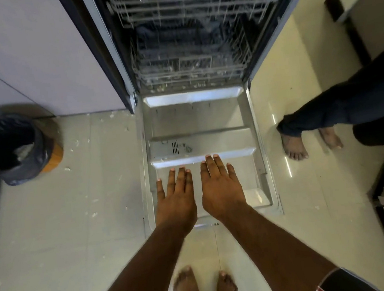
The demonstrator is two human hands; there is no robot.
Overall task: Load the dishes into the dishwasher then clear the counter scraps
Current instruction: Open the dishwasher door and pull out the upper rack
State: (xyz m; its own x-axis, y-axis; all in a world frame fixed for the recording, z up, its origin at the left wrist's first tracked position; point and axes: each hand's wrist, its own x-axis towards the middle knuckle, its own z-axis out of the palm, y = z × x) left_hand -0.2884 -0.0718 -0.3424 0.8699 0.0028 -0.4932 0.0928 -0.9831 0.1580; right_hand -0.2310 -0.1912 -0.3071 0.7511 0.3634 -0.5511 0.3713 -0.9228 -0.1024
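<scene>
kitchen floor (52, 235), dishwasher (187, 37) door (197, 120) down.
left hand (177, 199) and right hand (220, 185) flat, fingers spread, empty, over door.

— Underfoot? Pale glossy tiled floor (106, 240), strewn with small white scraps (94, 214), thickest at left.

— And standing on it?

— Round bin (15, 149) with a black liner at far left, just beside the lilac cabinet (37, 55). Bare feet (205, 288) at bottom centre; another pair (293, 145) at right. Open dishwasher door (198, 125) lying flat just above the tiles.
</scene>
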